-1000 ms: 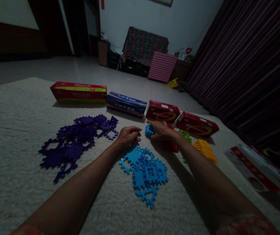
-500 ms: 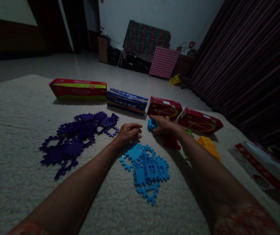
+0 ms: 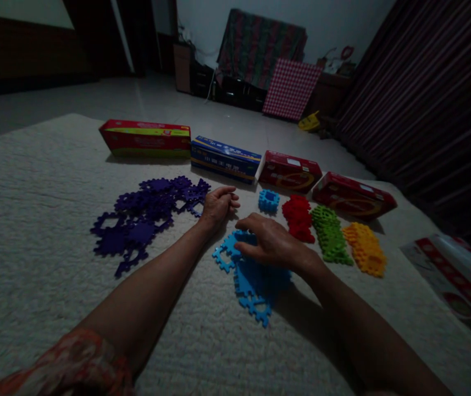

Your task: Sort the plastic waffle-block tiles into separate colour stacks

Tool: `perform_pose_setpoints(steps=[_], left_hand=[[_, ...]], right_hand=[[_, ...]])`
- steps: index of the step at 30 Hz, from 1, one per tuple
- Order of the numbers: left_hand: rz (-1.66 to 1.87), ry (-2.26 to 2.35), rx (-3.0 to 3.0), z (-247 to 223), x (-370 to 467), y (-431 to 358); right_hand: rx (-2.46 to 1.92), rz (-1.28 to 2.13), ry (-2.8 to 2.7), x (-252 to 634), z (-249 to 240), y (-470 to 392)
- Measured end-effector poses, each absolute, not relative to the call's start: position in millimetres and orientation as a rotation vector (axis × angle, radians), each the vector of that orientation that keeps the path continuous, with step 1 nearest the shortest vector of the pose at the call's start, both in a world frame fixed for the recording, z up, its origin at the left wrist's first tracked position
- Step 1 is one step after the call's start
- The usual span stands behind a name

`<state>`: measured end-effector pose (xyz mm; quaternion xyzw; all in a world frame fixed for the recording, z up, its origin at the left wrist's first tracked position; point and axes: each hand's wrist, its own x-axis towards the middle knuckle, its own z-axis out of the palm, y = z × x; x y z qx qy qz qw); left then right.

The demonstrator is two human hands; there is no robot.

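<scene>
My right hand (image 3: 266, 242) is over the pile of light blue toothed pieces (image 3: 247, 278), thumb and fingers apart, with no piece held. Beyond it stands a small blue stack (image 3: 269, 201). My left hand (image 3: 220, 204) rests on the mat with its fingers loosely curled, between the blue pile and the purple pieces (image 3: 140, 212); what its fingers hold, if anything, is too small to tell. To the right of the blue stack lie red pieces (image 3: 298, 217), green pieces (image 3: 330, 234) and yellow pieces (image 3: 366, 250).
Behind the pieces stand a red and yellow-green box (image 3: 148, 140), a blue box (image 3: 225, 159) and two dark red boxes (image 3: 288, 171) (image 3: 353, 195). A white and red package (image 3: 449, 275) lies at the right on the pale mat (image 3: 177, 341).
My right hand has moved from the blue stack back toward me, over the light blue pile. The blue stack now stands free. The view has shifted slightly.
</scene>
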<state>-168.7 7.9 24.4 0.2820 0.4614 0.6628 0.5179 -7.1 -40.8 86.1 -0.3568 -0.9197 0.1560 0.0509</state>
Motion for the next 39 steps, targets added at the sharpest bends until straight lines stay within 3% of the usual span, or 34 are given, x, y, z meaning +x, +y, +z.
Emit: perform_pose_setpoints(steps=[6, 14, 18, 26, 39], left_hand=[[1.572, 1.095, 0.651, 25, -165, 7], [1.555, 1.112, 0.655, 28, -166, 7], [1.559, 1.095, 0.684, 26, -166, 6], [1.548, 1.136, 0.708, 26, -164, 6], [1.539, 1.122, 0.733, 23, -162, 5]], right_hand=[[-1.134, 0.319, -2.881, -25, 79, -59], [-0.87, 0.641, -2.596, -19, 73, -48], [-0.806, 0.423, -2.432, -2, 69, -18], [-1.088, -0.114, -2.432, 38, 44, 29], [-1.113, -0.208, -2.451, 37, 37, 27]])
